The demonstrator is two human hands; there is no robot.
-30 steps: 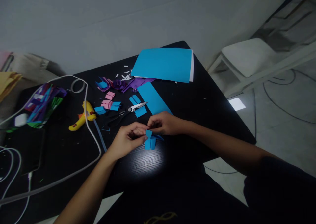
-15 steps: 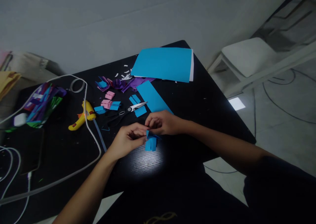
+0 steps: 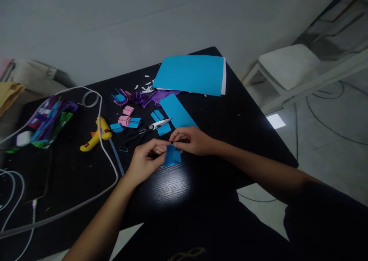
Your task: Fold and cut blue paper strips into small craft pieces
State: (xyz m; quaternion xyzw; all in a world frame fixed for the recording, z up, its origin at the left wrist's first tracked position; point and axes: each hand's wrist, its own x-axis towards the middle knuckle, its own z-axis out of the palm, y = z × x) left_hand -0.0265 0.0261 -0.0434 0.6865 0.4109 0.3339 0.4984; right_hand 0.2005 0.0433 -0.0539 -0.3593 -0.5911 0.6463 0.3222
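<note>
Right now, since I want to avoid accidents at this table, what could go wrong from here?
The white cable crosses over the yellow glue gun, so a tug on it might drag the gun. The scissors lie just beyond the hands with bare metal showing, so a careless reach forward could nick a finger. The small blue paper piece, at the fingertips of the left hand and right hand, may crease if pinched hard.

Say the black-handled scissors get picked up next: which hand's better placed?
Left hand, likely: the black-handled, silver-bladed scissors lie with handles nearer it, blades pointing right. The right hand sits farther from those handles. Both hold the small folded blue paper piece, so left must release first.
</note>
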